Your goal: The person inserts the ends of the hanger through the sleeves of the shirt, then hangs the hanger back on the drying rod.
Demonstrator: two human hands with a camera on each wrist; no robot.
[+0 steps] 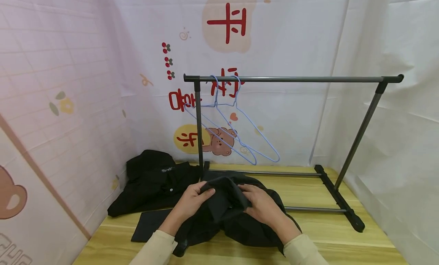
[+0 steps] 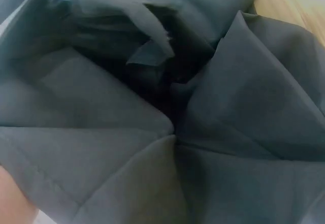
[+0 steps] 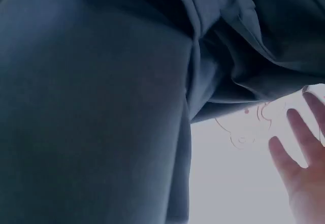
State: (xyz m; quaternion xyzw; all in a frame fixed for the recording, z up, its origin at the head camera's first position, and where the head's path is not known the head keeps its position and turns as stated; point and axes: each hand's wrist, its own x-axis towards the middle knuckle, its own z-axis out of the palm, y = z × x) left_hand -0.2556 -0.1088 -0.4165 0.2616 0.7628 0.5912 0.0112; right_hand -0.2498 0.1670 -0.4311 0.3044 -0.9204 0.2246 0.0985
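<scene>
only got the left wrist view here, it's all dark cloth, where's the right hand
Observer: In the head view, the bare right hand is at the opposite side of the black cloth garment from the bare left hand.
Operator: ok any hangers around
Observer: Yes, two light-blue, thin triangular hangers hang from the dark grey tubular rail, beyond the hands.

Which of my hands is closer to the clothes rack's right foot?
Right. Your right hand is to the left of that foot; your left hand is farther left.
</scene>
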